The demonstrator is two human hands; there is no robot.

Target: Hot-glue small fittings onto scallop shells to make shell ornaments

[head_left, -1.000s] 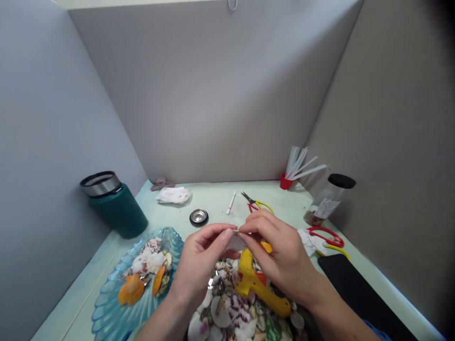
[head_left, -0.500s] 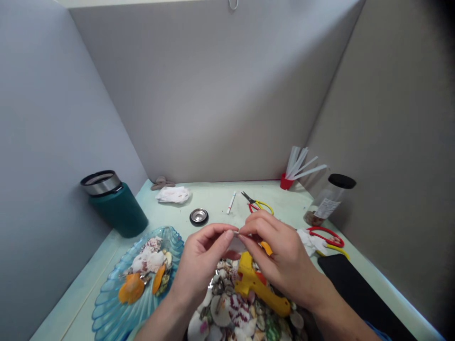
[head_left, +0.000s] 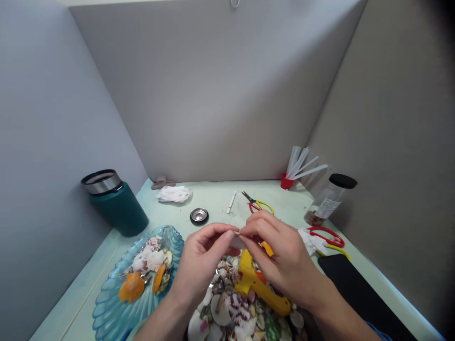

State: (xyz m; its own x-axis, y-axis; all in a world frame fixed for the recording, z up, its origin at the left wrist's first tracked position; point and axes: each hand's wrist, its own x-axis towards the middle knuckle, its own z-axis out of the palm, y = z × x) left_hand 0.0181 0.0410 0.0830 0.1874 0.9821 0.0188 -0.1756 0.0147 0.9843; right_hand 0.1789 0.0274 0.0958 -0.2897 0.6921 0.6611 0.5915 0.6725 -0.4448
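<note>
My left hand (head_left: pixel 204 255) and my right hand (head_left: pixel 277 251) meet fingertip to fingertip above a heap of seashells (head_left: pixel 227 308). Between their pinched fingers is a small whitish piece (head_left: pixel 237 233), mostly hidden, too small to identify surely. Under my right hand, a yellow glue gun (head_left: pixel 261 289) lies on the shells, its front partly covered by the hand. Left of my left hand, a blue shell-shaped glass dish (head_left: pixel 106 303) holds white shells (head_left: pixel 149 258) and an orange shell (head_left: pixel 131 287).
A green bottle (head_left: pixel 119 208) stands at left, near a round lid (head_left: pixel 199 216), tissue (head_left: pixel 174 194) and marker (head_left: pixel 232 202). Scissors (head_left: pixel 256 203), a red cup of glue sticks (head_left: pixel 286 181), a black-lidded jar (head_left: pixel 329 201), red-and-yellow scissors (head_left: pixel 327 237) and a black slab (head_left: pixel 362 293) are farther right.
</note>
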